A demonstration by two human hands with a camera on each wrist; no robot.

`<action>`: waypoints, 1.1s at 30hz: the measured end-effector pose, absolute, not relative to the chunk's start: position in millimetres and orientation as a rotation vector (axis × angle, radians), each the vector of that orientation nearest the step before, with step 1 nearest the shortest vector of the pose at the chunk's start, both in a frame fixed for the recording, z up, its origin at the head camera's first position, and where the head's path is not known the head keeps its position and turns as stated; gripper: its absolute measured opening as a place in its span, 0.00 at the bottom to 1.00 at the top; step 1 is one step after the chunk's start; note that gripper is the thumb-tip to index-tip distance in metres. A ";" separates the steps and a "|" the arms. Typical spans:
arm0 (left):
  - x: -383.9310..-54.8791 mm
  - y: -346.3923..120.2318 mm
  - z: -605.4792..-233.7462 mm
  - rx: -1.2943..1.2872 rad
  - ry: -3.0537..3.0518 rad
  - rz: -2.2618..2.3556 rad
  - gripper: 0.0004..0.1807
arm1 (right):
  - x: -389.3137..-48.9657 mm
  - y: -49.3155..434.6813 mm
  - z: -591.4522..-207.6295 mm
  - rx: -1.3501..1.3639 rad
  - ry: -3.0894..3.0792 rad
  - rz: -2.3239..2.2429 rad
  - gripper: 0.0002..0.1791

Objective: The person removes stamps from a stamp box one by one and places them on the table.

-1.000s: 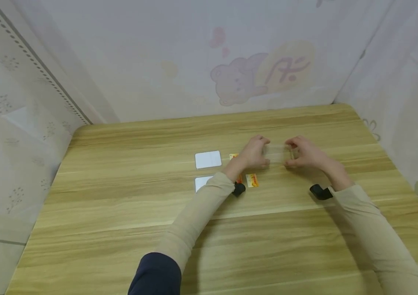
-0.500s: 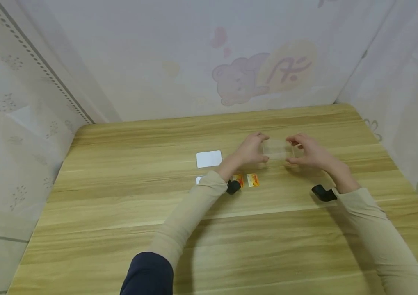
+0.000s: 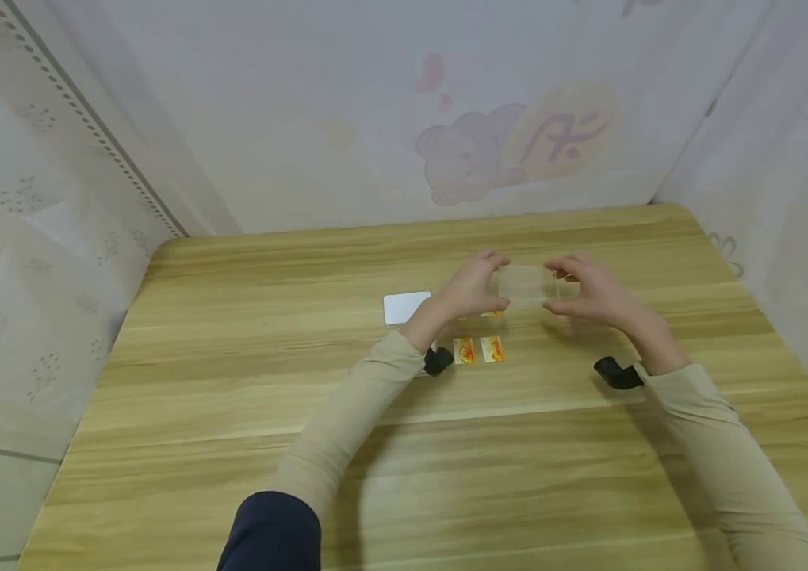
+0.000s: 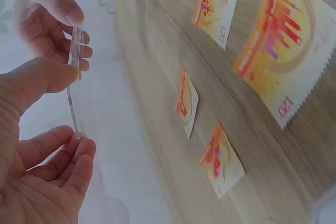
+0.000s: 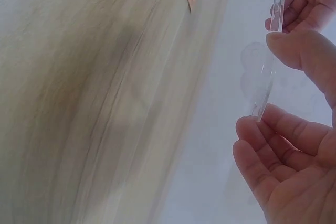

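Observation:
A clear, flat plastic piece, like a thin box or lid, is held up over the far part of the table. My left hand pinches its left end between thumb and fingers. The right hand pinches the opposite end in the same way. Both wrist views show the clear piece nearly edge-on, thumbs on one edge and fingertips on the other. Below it lie several orange and yellow postage stamps with toothed edges. One stamp shows large in the left wrist view, marked 1.20.
A white card lies left of the stamps, partly behind the left hand. The left forearm covers most of another card. Black wrist mounts sit at both cuffs. A printed curtain hangs behind the wood-grain table.
Both hands have lifted the clear piece a little and moved it left. The left sleeve now covers more of the nearer white card, and the two nearer stamps show more fully.

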State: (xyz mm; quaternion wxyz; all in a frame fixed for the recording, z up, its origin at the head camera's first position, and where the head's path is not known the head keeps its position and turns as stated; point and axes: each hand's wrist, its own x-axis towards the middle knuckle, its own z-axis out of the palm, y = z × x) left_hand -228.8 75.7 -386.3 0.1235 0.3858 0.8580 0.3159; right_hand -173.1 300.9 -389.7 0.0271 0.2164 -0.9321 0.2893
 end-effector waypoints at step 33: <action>-227.1 26.4 -380.1 1.051 2.572 0.993 0.36 | -188.0 259.2 -385.6 0.726 -2.903 0.824 0.33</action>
